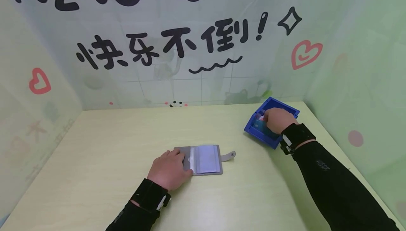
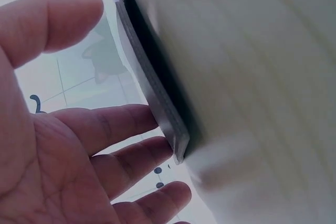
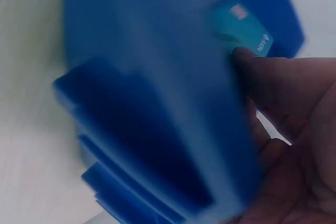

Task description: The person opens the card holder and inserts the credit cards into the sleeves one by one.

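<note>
An open grey card wallet [image 1: 206, 159] with clear sleeves lies flat on the pale table [image 1: 111, 143]. My left hand [image 1: 169, 169] rests on its left half with straight fingers; in the left wrist view those fingers [image 2: 126, 124] touch the wallet's edge [image 2: 157, 103]. At the far right stands a blue plastic box [image 1: 255, 134] holding cards. My right hand [image 1: 277, 119] reaches into it with curled fingers. In the right wrist view the thumb [image 3: 273, 82] presses a teal card [image 3: 247, 27] inside the blue box [image 3: 157, 103]. That teal card [image 1: 259, 127] shows beside the fingers.
The wallet's snap tab [image 1: 229, 156] sticks out to the right. Printed green walls close the table at the back and on both sides. Bare tabletop lies between the wallet and the box.
</note>
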A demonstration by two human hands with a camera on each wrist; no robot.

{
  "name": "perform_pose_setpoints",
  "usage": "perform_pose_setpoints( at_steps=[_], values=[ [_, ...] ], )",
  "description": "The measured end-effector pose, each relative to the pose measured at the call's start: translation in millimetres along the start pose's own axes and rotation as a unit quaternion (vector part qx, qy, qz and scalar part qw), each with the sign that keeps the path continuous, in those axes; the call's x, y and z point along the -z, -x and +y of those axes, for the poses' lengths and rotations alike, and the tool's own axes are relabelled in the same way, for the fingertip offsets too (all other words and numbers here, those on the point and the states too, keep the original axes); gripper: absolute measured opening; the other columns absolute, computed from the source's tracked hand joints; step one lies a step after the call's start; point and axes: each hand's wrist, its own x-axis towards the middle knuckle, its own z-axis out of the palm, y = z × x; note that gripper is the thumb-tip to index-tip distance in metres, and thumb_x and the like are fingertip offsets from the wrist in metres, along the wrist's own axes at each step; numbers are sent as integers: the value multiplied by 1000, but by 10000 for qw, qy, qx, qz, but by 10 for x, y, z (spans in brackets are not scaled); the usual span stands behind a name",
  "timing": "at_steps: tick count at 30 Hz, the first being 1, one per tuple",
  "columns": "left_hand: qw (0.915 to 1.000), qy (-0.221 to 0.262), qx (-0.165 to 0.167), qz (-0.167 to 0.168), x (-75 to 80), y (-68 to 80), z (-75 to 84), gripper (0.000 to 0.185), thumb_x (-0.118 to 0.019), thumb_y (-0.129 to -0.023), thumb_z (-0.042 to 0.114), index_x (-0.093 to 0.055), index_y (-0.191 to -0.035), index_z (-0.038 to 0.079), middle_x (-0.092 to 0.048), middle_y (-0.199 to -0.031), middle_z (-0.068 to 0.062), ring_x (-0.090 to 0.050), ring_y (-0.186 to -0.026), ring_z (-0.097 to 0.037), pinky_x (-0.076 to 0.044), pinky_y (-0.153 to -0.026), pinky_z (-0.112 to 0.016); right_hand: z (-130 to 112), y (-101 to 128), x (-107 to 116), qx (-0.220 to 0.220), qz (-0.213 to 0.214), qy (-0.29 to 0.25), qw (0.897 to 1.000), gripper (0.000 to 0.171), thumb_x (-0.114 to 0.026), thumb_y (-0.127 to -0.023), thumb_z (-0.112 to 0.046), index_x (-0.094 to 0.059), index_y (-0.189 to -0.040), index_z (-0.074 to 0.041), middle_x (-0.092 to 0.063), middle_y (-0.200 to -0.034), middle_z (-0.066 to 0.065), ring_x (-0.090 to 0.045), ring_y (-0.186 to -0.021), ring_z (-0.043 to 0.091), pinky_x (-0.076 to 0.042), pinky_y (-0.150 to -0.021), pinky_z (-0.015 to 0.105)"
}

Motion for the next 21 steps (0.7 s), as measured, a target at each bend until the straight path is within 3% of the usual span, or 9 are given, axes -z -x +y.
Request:
perform_pose_setpoints(
  at_steps=[7, 12, 17, 21],
  values=[
    [10000, 65, 23, 15, -11, -3, -7, 57, -69, -95, 43, -69, -132, 0, -63, -144, -17, -58, -135, -41, -51, -107, -59, -70, 150, 126, 335, 296, -196, 9988, 24, -61, -103, -10, -75, -118, 2, -75, -117, 22, -70, -103, 36, -58, -94, 57],
    [9996, 125, -30, 236, -16, -5, 4, 54, -70, -95, 42, -71, -129, 0, -65, -142, -17, -59, -134, -39, -51, -107, -57, -114, 252, 204, 421, 542, -386, 9969, 24, -58, -105, -11, -74, -118, 2, -74, -117, 22, -70, -96, 32, -59, -86, 52],
    [9991, 200, -123, 346, -8, -6, 28, 54, -72, -94, 41, -70, -131, 1, -65, -141, -17, -60, -133, -37, -51, -108, -55, -224, 368, 290, 333, 732, -888, 9928, 23, -58, -106, -14, -71, -118, 1, -71, -108, 18, -63, -83, 26, -55, -74, 41],
    [9987, 276, -154, 396, 2, -1, 44, 57, -73, -94, 41, -67, -135, 1, -64, -142, -17, -59, -134, -38, -50, -110, -56, -353, 419, 279, 440, 929, -1159, 9879, 19, -60, -106, -15, -71, -115, -2, -69, -102, 13, -59, -86, 26, -50, -76, 37]
  ],
)
